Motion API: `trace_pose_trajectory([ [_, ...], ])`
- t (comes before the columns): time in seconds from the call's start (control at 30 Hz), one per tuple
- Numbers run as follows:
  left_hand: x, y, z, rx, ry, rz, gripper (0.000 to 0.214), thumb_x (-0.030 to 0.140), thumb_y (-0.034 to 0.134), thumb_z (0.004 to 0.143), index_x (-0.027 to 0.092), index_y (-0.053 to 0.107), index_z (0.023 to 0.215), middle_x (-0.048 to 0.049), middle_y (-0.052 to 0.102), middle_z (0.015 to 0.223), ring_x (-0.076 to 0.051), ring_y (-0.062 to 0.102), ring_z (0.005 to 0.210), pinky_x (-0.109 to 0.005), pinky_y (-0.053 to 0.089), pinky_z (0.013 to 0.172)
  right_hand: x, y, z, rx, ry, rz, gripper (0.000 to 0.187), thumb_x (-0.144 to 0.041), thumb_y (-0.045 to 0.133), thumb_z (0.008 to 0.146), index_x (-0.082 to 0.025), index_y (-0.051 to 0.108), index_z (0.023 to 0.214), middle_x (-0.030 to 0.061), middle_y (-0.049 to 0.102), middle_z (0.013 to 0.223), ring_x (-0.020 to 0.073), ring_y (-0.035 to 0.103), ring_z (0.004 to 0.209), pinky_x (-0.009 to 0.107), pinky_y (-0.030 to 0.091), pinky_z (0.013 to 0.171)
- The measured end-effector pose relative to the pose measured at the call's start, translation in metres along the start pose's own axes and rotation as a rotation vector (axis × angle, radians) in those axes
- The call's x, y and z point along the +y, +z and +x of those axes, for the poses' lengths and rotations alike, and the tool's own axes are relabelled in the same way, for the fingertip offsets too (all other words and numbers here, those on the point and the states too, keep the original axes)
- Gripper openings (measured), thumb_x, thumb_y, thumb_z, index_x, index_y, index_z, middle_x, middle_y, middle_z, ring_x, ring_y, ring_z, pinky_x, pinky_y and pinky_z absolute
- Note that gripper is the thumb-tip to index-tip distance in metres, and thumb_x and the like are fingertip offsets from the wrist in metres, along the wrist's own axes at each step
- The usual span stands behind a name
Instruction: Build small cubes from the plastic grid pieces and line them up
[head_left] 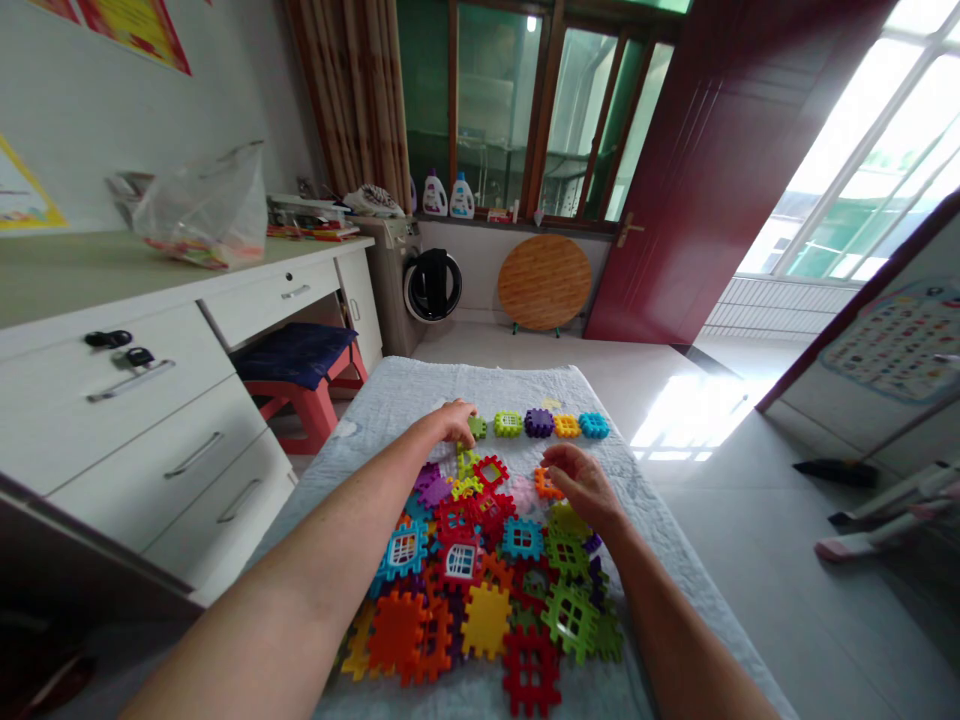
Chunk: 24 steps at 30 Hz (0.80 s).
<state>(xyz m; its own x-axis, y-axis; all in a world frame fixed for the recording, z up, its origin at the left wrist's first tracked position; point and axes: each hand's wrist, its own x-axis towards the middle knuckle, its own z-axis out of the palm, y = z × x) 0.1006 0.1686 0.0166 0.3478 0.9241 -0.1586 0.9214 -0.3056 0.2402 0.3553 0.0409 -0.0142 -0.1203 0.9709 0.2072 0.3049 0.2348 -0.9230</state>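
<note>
My left hand point(456, 422) is closed around a green block point(478, 428) at the left end of a row of small cube-like blocks. Beside it in that row stand a lime block point(508, 424), a purple block point(539, 423), a yellow block point(567, 426) and a blue block point(594, 425). Just in front of the row, my right hand point(583, 483) has its fingers closed on an orange notched tile point(548, 484), partly hidden by them. Nearer to me and between my forearms lies a heap of plastic notched tiles, among them a yellow tile point(486, 620) and a red window tile point(531, 668).
A light blue cloth point(420, 385) covers the table. To the left are a white drawer desk point(142, 440) with a plastic bag point(210, 210) and a red stool point(319, 400). Behind stand a washing machine point(394, 270), a round wooden tabletop point(545, 283) and a dark red door point(697, 170).
</note>
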Motion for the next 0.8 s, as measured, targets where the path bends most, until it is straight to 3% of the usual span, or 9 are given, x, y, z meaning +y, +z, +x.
trace_pose_trajectory([
  [0.27, 0.0004, -0.0049, -0.0022, -0.02, 0.07, 0.033, 0.056, 0.023, 0.071, 0.051, 0.02, 0.065, 0.106, -0.0039, 0.064, 0.115, -0.024, 0.061, 0.101, -0.024, 0.047, 0.083, -0.0011, 0.0017, -0.0002, -0.019, 0.011, 0.004, 0.019, -0.023, 0.056, 0.072, -0.019, 0.06, 0.09, 0.0019, 0.064, 0.079, 0.0144, 0.06, 0.071, 0.027, 0.049, 0.065],
  [0.47, 0.003, -0.003, -0.0033, -0.002, 0.089, 0.05, 0.059, 0.021, 0.067, 0.051, 0.018, 0.065, 0.109, -0.0046, 0.063, 0.116, -0.023, 0.061, 0.1, -0.022, 0.047, 0.082, -0.003, 0.0025, 0.0, -0.021, 0.017, -0.022, 0.019, -0.022, 0.056, 0.071, -0.018, 0.06, 0.089, 0.0022, 0.064, 0.079, 0.0142, 0.059, 0.07, 0.028, 0.048, 0.066],
  [0.8, 0.0035, 0.0008, 0.0056, 0.06, 0.044, 0.059, 0.061, 0.022, 0.066, 0.05, 0.021, 0.064, 0.111, -0.0061, 0.062, 0.118, -0.027, 0.059, 0.106, -0.026, 0.047, 0.088, 0.0015, 0.0015, 0.0009, -0.024, 0.028, 0.022, 0.02, -0.024, 0.056, 0.072, -0.018, 0.06, 0.09, 0.0023, 0.064, 0.078, 0.0146, 0.059, 0.07, 0.028, 0.048, 0.065],
])
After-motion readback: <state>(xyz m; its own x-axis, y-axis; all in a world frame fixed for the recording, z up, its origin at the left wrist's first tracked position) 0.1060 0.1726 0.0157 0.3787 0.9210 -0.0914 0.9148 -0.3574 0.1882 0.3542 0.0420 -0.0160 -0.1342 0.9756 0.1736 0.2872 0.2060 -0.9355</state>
